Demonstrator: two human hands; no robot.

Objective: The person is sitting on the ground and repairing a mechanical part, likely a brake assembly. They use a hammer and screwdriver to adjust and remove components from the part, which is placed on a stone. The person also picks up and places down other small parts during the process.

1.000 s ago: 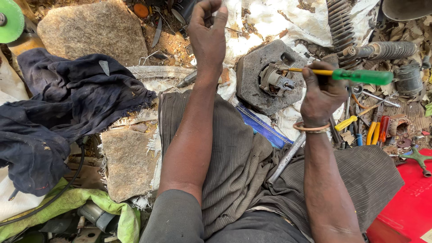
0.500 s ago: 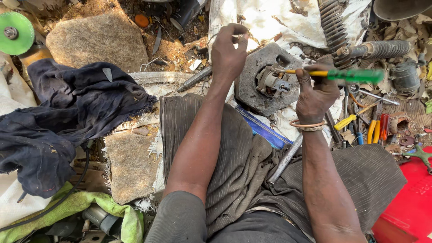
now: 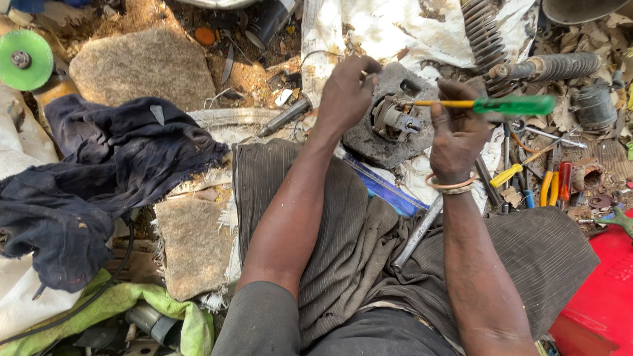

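Gripping the green-handled screwdriver (image 3: pixel 501 104) in my right hand (image 3: pixel 455 135), fingers curled tight round the yellow shank just short of the handle, I have its tip laid sideways into the small motor-like part (image 3: pixel 394 120) that sits in the middle of the grey metal plate (image 3: pixel 369 142). That plate rests on my lap cloth, just past my knees, tilted a little toward me. My left hand (image 3: pixel 346 92) is pinched narrow at the plate's upper left edge, fingertips closed on something too small for me to make out, perhaps a wire or a screw. I judge I am in the middle of working the centre part loose or prying at it; the next move calls for a steady plate under my left hand and the blade kept seated so it does not slip. Just right of my wrist lie pliers with yellow grips (image 3: pixel 547 184) and more screwdrivers, beyond them coil springs (image 3: pixel 484 39); far left a dark cloth (image 3: pixel 92 178), a flat stone (image 3: pixel 142 66) and a green grinding disc (image 3: pixel 25 60).
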